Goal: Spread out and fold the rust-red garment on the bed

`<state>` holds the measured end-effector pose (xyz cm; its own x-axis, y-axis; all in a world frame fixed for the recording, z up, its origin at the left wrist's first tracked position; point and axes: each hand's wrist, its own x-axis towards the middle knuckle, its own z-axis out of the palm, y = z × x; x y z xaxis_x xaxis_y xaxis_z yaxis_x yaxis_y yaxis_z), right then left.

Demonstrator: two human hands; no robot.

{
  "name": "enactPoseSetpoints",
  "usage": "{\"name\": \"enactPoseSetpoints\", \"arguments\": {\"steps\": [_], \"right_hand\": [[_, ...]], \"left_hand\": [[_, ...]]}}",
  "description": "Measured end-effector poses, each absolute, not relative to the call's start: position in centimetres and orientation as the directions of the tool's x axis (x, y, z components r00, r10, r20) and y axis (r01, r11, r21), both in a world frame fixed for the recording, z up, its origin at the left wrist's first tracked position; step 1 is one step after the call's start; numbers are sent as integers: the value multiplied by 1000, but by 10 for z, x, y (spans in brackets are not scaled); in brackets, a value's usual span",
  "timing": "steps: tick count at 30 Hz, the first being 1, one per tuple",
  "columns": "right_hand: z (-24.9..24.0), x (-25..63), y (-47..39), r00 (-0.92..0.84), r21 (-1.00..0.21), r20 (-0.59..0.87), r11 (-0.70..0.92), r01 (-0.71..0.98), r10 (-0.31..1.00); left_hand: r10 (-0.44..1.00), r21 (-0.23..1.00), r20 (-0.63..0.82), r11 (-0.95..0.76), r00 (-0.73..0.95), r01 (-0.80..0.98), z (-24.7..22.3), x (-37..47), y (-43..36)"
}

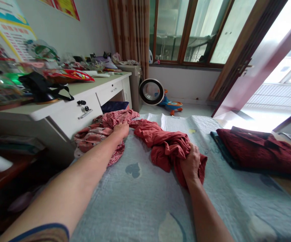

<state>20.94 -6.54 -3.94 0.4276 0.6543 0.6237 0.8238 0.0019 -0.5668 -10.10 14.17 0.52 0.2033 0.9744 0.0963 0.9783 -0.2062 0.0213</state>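
Observation:
My right hand (191,162) is closed round a bunched rust-red garment (160,141) lying on the bed sheet (132,201). Further off and to the left, my left hand (121,129) is closed on a red patterned garment (117,117), its fingertips partly hidden in the cloth. This patterned cloth lies crumpled at the bed's left edge, over a pinkish printed cloth (91,137). The two garments meet between my hands, and I cannot tell whether they are joined. Off to the right lies a folded dark red garment (261,148) on top of dark green cloth (227,158).
Along the left stands a white desk (69,114) with a black strapped object (41,87) and a red snack packet (68,75). Beyond the bed are a washing machine (134,80) with its round door (163,92) swung out, a blue toy car (170,103) and a door (251,74).

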Motion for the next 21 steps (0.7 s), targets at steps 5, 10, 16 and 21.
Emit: {"name": "enactPoseSetpoints", "arguments": {"steps": [5, 10, 16, 21], "right_hand": [[-40, 198, -66, 306, -396, 616, -50, 917, 726], [-43, 178, -68, 93, -227, 547, 41, 973, 832], [-47, 174, -68, 90, -214, 502, 23, 977, 860], [-47, 174, -67, 104, -219, 494, 8, 976, 863]], "left_hand": [[927, 211, 338, 90, -159, 973, 28, -107, 154], [883, 294, 295, 279, -364, 914, 18, -125, 155], [915, 235, 142, 340, -378, 911, -2, -128, 155], [846, 114, 529, 10, -69, 993, 10, -114, 147]]}}
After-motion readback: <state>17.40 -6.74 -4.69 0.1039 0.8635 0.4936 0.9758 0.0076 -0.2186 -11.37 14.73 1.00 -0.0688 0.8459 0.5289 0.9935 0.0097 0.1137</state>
